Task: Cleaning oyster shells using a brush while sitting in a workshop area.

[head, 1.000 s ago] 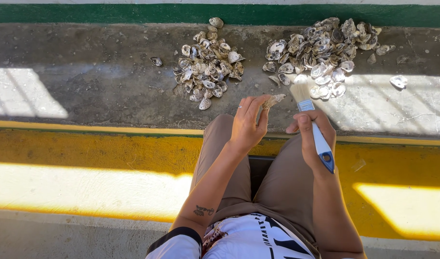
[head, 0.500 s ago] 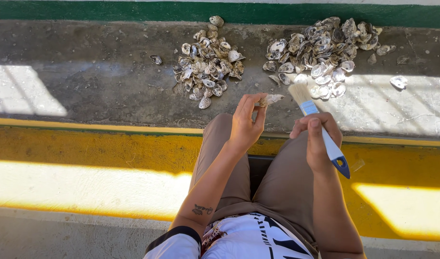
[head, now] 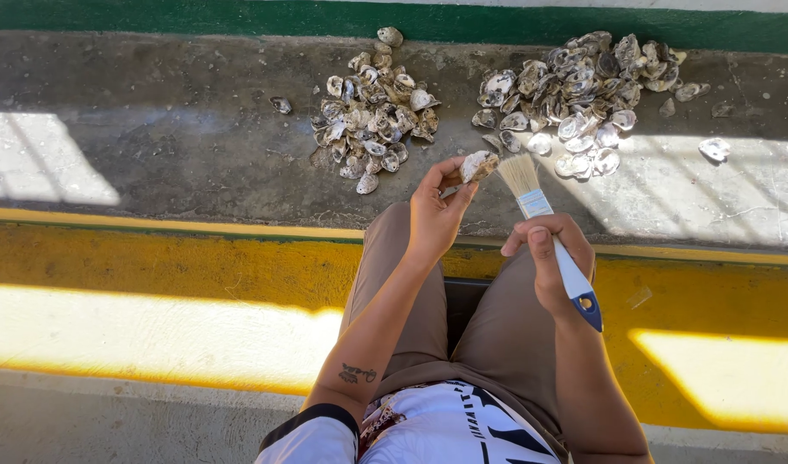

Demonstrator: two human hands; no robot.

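Note:
My left hand [head: 434, 210] holds a pale oyster shell [head: 477, 165] up by its fingertips, above my knees. My right hand [head: 550, 260] grips a paintbrush [head: 549, 228] with a white and blue handle. Its light bristles point up and touch the right side of the shell. Both hands hover over my lap, in brown trousers, just before the concrete ledge.
Two heaps of oyster shells lie on the grey concrete ledge: a smaller pile [head: 372, 120] to the left, a wider pile [head: 579, 90] to the right. Stray shells [head: 714, 149] lie further right. A green stripe [head: 196, 17] runs behind, a yellow band [head: 153, 258] in front.
The brush has tilted more upright and its bristles have moved against the shell. My left hand has turned the shell slightly towards the brush.

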